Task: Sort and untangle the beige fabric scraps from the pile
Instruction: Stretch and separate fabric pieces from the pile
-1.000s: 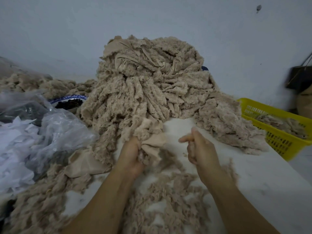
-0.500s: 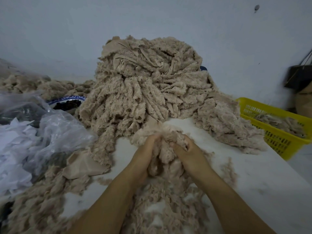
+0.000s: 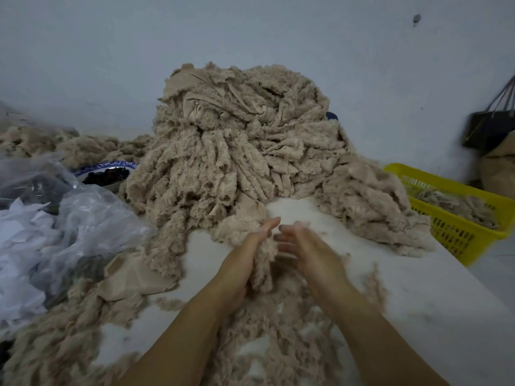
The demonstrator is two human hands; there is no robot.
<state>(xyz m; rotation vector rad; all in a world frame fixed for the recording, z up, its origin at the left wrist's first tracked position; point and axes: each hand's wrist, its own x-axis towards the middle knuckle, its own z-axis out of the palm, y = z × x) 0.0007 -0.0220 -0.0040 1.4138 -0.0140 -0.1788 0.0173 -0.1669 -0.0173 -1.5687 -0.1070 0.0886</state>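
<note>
Here, a fuzzy, frayed beige clump (image 3: 261,270) sits between the left hand (image 3: 243,264) and right hand (image 3: 305,253), both grips spread flat.

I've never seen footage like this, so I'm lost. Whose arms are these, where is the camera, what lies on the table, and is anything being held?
No machine: a person's bare arms, filmed by one camera on their head, looking down. The left hand and right hand, fingers fairly straight, hold a fluffy beige clump between the palms. Behind it on the white table rises a big pile of beige scraps. Clear plastic bags lie left; a yellow basket with more scraps stands right.
</note>
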